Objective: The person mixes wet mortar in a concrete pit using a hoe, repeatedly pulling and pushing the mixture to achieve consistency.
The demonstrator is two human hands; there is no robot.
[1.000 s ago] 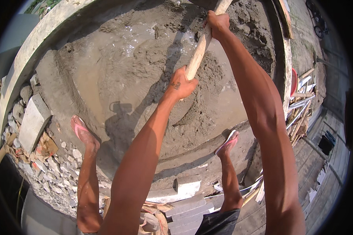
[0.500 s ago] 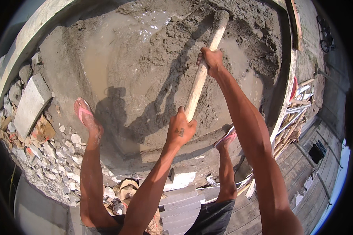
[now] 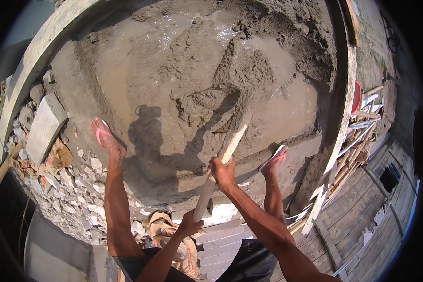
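Both my hands are wrapped round the pale wooden handle of a hoe (image 3: 235, 138). Closed at the handle's near end is my left hand (image 3: 190, 224); farther along, my right hand (image 3: 222, 173) grips it, knuckles up. The hoe's far end is coated in grey mud, and its blade is hidden in or behind a lump of wet mortar (image 3: 207, 108). Around it spreads a bed of grey mortar with murky water (image 3: 286, 110) pooled in it. My shadow falls over the near left part of the mix.
My feet in pink flip-flops (image 3: 103, 134) stand wide apart at the near edge. Broken rubble (image 3: 75, 197) and a concrete block (image 3: 46, 127) lie at left. A pale border (image 3: 345, 108) runs along the right, with stacked sticks (image 3: 357, 155) and a red container (image 3: 356, 97) beyond it.
Both hands have come down and nearer to me, drawing the hoe back from the far side. A lump of mortar has moved nearer with it, and water shows where it was.
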